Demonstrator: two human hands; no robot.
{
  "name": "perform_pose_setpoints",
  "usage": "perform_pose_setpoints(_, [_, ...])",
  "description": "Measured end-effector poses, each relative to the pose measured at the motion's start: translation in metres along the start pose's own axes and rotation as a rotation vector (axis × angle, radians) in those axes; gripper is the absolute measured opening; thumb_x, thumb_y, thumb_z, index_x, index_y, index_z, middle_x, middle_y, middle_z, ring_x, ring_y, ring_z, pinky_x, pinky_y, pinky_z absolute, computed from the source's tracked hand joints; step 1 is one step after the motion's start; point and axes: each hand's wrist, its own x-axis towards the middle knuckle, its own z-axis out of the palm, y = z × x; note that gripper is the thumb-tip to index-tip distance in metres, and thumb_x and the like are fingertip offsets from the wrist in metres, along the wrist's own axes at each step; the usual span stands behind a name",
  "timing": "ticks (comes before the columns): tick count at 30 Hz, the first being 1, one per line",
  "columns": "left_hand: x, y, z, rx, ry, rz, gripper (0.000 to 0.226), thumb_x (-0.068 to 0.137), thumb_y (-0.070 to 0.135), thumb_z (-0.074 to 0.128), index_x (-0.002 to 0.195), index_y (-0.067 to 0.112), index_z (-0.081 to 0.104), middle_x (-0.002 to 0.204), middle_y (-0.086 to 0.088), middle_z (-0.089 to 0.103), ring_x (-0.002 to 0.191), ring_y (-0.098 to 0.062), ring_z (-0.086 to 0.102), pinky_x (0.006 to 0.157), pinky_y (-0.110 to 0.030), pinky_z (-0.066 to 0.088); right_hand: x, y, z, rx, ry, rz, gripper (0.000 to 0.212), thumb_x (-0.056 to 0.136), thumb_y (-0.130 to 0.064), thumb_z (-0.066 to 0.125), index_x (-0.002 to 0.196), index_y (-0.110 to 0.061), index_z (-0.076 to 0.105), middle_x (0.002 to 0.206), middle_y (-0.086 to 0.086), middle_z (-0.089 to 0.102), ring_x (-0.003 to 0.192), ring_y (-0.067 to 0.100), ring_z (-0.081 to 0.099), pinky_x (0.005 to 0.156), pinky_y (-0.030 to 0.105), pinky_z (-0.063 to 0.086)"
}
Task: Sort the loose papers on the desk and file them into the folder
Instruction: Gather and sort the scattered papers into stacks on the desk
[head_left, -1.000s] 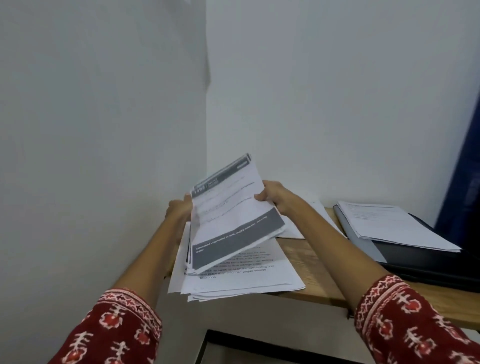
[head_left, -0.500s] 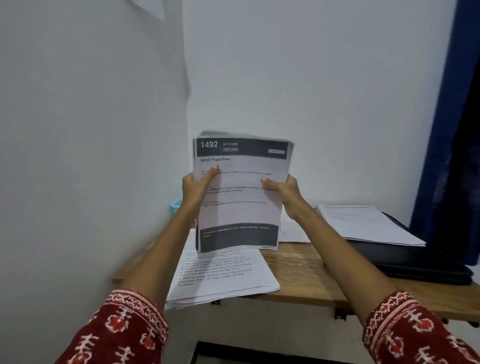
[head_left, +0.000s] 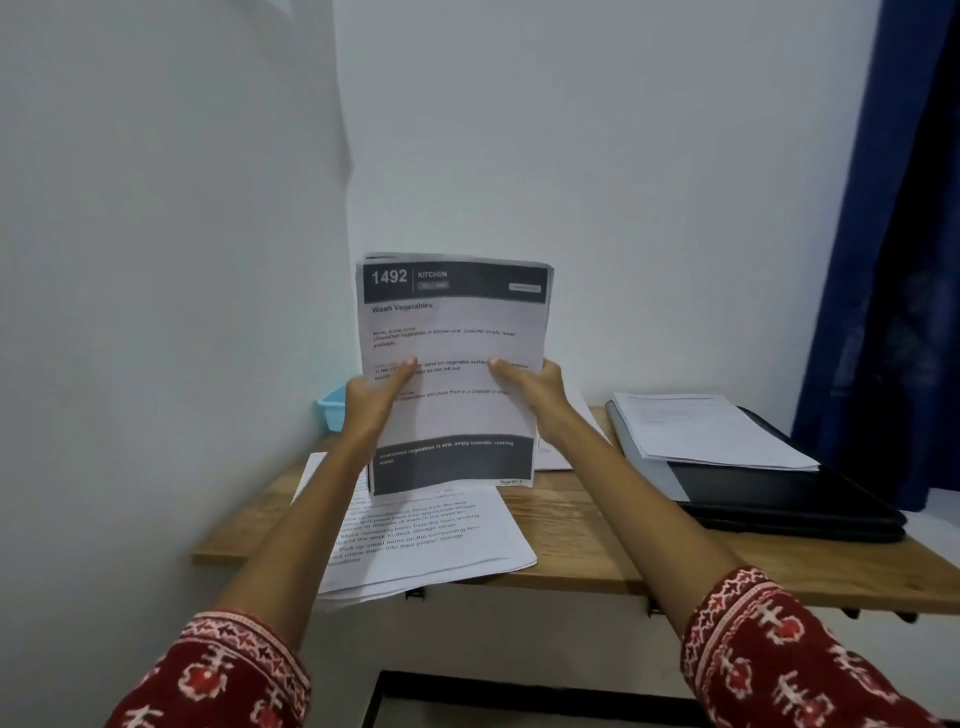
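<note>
I hold a stack of printed sheets (head_left: 452, 322) upright above the wooden desk (head_left: 582, 540); the top page has dark bands and reads "1492 Kitchen, Wash Vegetables". My left hand (head_left: 371, 397) grips its left edge, thumb on the front. My right hand (head_left: 535, 392) grips its right edge the same way. Below the stack, more loose papers (head_left: 431, 540) lie on the desk and hang over its front edge. A black folder (head_left: 789, 499) lies at the right with white sheets (head_left: 706, 428) on top. Another sheet (head_left: 556, 457) shows behind my right wrist.
The desk sits in a corner between two white walls. A light blue tray (head_left: 330, 408) stands at the back left, mostly hidden by my left hand. A dark blue curtain (head_left: 904, 260) hangs at the right. A dark frame (head_left: 519, 691) shows under the desk.
The stack rose from a slant over the desk papers to upright facing me. Both hands slid lower on its edges, and the view shifted slightly.
</note>
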Motion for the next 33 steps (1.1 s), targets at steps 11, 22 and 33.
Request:
perform_pose_setpoints(11, [-0.010,0.009,0.112,-0.019,-0.107,-0.190,0.055,0.091,0.038,0.056,0.130,0.000,0.046,0.127,-0.014,0.055,0.111,-0.030,0.054,0.084,-0.030,0.043,0.017,-0.023,-0.075,-0.544,0.461,-0.376,0.025,0.093,-0.021,0.056,0.113,-0.007,0.054,0.111,0.011,0.064,0.095,0.026,0.060,0.077,0.032,0.048])
perform_pose_setpoints(22, [-0.075,-0.052,0.265,0.589,-0.670,-0.083,0.078,0.074,0.015,0.074,0.138,0.009,0.031,0.129,-0.010,0.050,0.116,-0.030,0.052,0.092,-0.032,0.044,-0.006,-0.023,-0.284,-1.316,0.685,0.104,0.017,0.084,-0.011,0.051,0.099,-0.008,0.060,0.107,0.018,0.064,0.099,0.036,0.060,0.081,0.037,0.046])
perform_pose_setpoints(33, [-0.059,-0.068,0.273,0.710,-0.679,0.028,0.013,0.076,0.019,0.068,0.085,0.011,0.071,0.096,-0.005,0.070,0.092,-0.021,0.064,0.076,-0.030,0.049,0.020,-0.010,-0.272,-1.619,0.554,0.258,0.065,0.083,-0.019,0.065,0.137,-0.013,0.028,0.134,0.019,0.040,0.124,0.034,0.038,0.101,0.046,0.033])
